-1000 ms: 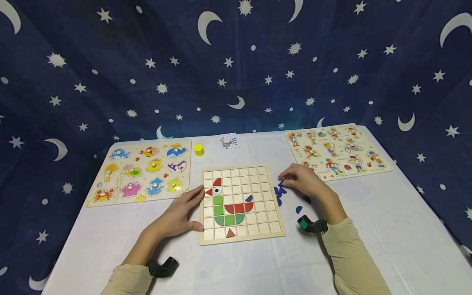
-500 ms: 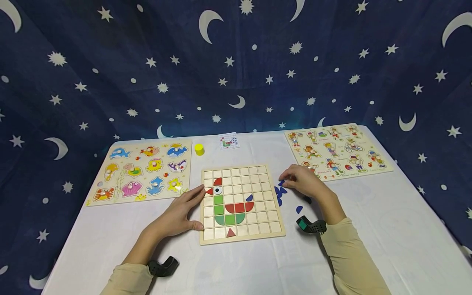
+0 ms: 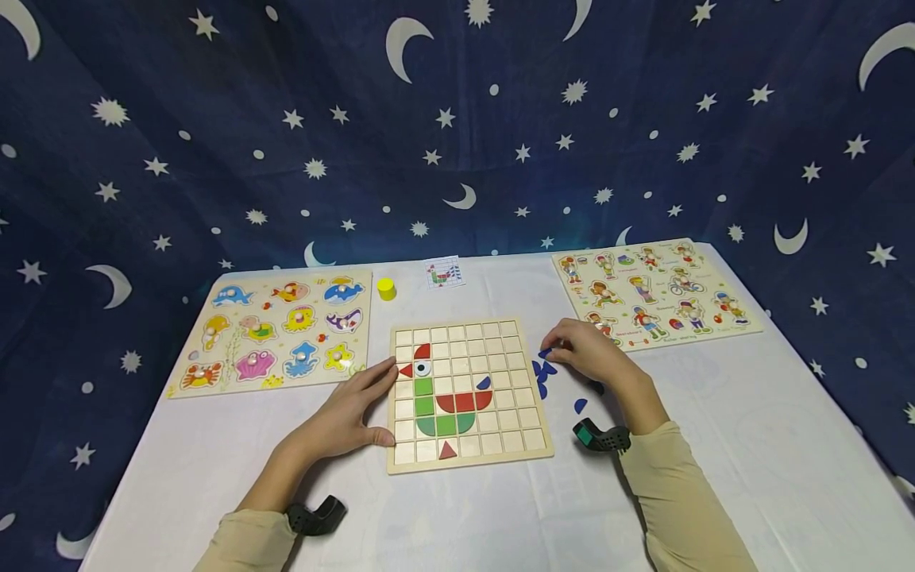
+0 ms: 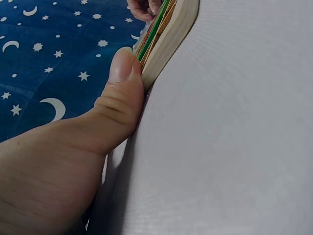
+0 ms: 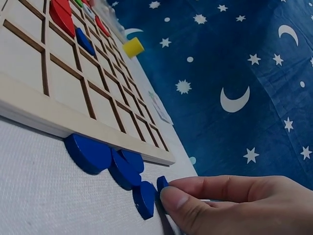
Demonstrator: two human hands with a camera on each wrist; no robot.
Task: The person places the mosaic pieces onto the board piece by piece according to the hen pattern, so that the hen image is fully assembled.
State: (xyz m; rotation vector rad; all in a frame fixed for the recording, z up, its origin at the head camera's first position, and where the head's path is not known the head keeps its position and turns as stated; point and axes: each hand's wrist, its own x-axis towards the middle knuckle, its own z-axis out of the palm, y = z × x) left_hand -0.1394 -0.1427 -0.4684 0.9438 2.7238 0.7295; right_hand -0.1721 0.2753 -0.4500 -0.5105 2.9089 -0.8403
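Thirteen flat coloured pieces (image 3: 464, 403) sit on the square pale-wood grid board (image 3: 472, 461), in the middle of the table between the hands. Together they read as a bird: a red crest, a red triangular beak, a round-eyed white piece, green neck and belly, a red band across the body, and one red triangle below as a foot. Judged against the small white printed card (image 3: 445, 272) beyond the board, head, neck and body look done. What seems left is the blue tail, with only one small blue piece (image 3: 484, 384) laid so far, at the rear above the red band.

Several loose blue rounded pieces (image 5: 89, 154) lie clustered along the board's right edge, and a lone blue half-round piece (image 3: 581, 406) lies apart from them, nearer the right forearm. The card is too small to make out exactly how many blue pieces it shows, so I can't say whether all of these belong.

The right hand (image 3: 586, 349) pinches a blue wooden piece (image 5: 162, 183) between thumb and forefinger, beside the cluster and not yet over the grid. The left hand (image 3: 339, 417) is spread along the board's left edge, thumb and fingertips against the frame, apparently steadying it.
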